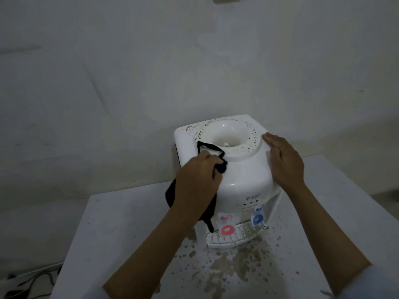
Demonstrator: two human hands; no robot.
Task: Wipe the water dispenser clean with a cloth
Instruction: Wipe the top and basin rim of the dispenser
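The left hand (195,180) clenched a dark cloth (207,147) against the top left of the water dispenser (244,169). The right hand (285,162) lay flat, grip released, on its right side. The dispenser stood on the stained surface (121,244).

Both bare forearms reach forward. The left hand (197,175) is curled closed. The right hand (285,160) lies flat, fingers straight.

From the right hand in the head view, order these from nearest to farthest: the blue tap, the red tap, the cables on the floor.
From the right hand:
1. Blue tap, below the hand, on the dispenser's front right.
2. Red tap, lower and further left on the front.
3. Cables, on the floor at far lower left.
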